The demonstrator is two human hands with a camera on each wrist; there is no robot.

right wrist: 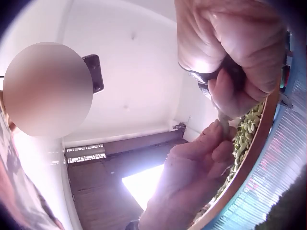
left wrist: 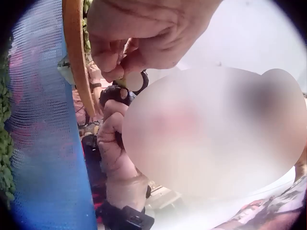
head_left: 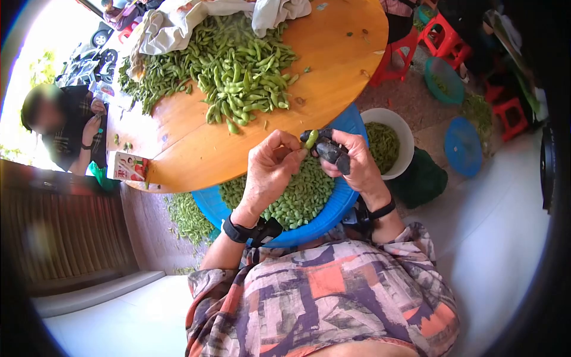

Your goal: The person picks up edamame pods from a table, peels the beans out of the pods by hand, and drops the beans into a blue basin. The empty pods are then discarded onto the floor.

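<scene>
Over the blue tub (head_left: 356, 124), two hands meet at one green pod (head_left: 311, 140). The left hand (head_left: 270, 169) pinches the pod at one end with its thumb and finger. The right hand (head_left: 355, 157) has its fingers curled round a black thing (head_left: 329, 150), which is right by the other end of the pod. I cannot tell what the black thing is. A black band (head_left: 238, 231) goes round the left wrist.

Under the hands, the tub is full of small green beans (head_left: 303, 193). Past the tub is a round wood table (head_left: 339, 53). A big heap of pods (head_left: 247, 74) lies on it, with a pale cloth (head_left: 178, 30) on the far side of the heap. A red and white box (head_left: 128, 166) stands near the table's edge.

To the right of the tub, a white bucket (head_left: 407, 140) holds green stuff, just beside a dark green bag (head_left: 421, 178). More pods (head_left: 185, 217) lie on the floor to the left. Red stools (head_left: 441, 38) stand far off to the right. At the left, a person in black (head_left: 74, 122) is by the table.
</scene>
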